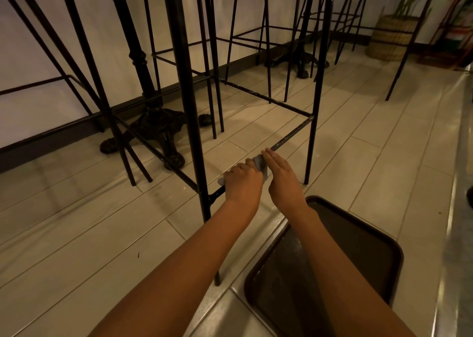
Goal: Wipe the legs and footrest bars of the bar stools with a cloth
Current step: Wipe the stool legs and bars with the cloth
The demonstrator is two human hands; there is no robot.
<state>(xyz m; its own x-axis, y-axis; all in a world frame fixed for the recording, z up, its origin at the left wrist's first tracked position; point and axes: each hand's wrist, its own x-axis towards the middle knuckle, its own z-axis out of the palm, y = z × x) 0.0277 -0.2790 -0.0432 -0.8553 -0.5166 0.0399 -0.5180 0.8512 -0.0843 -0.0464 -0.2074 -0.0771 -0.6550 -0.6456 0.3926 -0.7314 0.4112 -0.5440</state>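
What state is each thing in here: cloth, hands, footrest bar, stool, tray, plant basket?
Cloth: bunched on the footrest bar, between both hands.
Left hand: closed around cloth and bar.
Right hand: flat, fingers extended, pressed against the cloth.
Footrest bar: scuffed, pale marks showing.
Stool: upright on the floor.
Tray: lying flat, nothing on it.
Plant basket: upright.

A grey cloth (259, 163) is wrapped over the near footrest bar (291, 135) of a black thin-legged metal bar stool (190, 101) standing on the pale tiled floor, the scuffed bar running low between the stool's two front legs, more stools ranged behind.
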